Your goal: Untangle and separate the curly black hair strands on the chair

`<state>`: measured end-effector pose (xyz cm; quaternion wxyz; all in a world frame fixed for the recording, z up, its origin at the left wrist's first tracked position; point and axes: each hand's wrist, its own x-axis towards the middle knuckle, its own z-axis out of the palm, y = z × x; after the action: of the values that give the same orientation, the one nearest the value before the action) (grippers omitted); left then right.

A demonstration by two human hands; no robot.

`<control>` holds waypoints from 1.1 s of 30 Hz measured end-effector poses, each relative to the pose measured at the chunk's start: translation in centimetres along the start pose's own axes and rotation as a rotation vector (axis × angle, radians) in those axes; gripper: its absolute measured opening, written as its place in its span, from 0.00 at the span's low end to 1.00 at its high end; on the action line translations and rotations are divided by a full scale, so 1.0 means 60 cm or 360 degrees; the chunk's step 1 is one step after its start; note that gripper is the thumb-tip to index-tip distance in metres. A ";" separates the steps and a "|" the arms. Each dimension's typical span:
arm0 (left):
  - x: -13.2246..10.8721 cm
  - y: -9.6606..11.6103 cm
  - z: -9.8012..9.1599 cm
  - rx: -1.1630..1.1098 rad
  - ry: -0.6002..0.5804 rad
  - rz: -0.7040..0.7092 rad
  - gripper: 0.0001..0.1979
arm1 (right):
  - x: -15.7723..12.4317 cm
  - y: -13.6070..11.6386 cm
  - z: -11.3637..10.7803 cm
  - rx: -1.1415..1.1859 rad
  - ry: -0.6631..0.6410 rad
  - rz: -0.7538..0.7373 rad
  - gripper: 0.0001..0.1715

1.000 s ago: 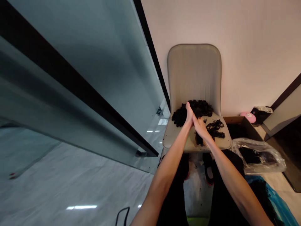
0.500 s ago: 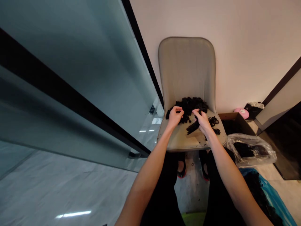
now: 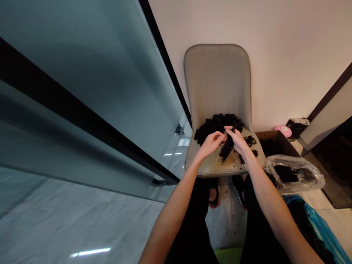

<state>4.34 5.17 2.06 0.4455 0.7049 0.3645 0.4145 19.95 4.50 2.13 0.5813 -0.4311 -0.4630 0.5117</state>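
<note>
Looking down from the head camera, 2 bare forearms reach forward over a person's black-trousered lap (image 3: 189, 227) to a beige upholstered chair (image 3: 217, 80) that stands against a pale wall (image 3: 291, 62). The right hand (image 3: 237, 141) is curled closed around the top of a dark strip of hair (image 3: 227, 149), pinching it so the strip hangs down at a slant just above the seat. The left hand (image 3: 210, 144) is partly open, with its fingers stretched toward the strip, right beside it or barely touching; it has hold of nothing that can be seen.

Behind both hands, a mound of black curly hair (image 3: 217, 126) lies at the back of the seat. Smaller black hair scraps (image 3: 249, 141) lie to the right of the right hand. Past the chair on the right are a cardboard box (image 3: 271, 135) holding dark contents, a pink round object (image 3: 283, 131), and a clear plastic bag of dark hair (image 3: 294, 175). A blue bag (image 3: 310, 216) lies lower down. A tall glass panel (image 3: 82, 91) fills the left side.
</note>
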 end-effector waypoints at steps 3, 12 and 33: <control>-0.009 0.010 0.013 0.0105 -0.0080 0.0001 0.12 | 0.000 -0.005 -0.011 0.0098 0.0073 0.0113 0.33; -0.001 0.000 0.032 0.0045 -0.0006 0.0043 0.07 | -0.002 -0.002 -0.038 -0.0104 -0.0031 0.0095 0.45; -0.004 0.008 0.025 0.0129 -0.0176 -0.0074 0.31 | -0.025 -0.011 -0.039 -0.1132 -0.0104 -0.0438 0.38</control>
<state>5.69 4.30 2.06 0.4455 0.7355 0.3720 0.3495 22.29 2.87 2.14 0.4438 -0.5230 -0.6835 0.2497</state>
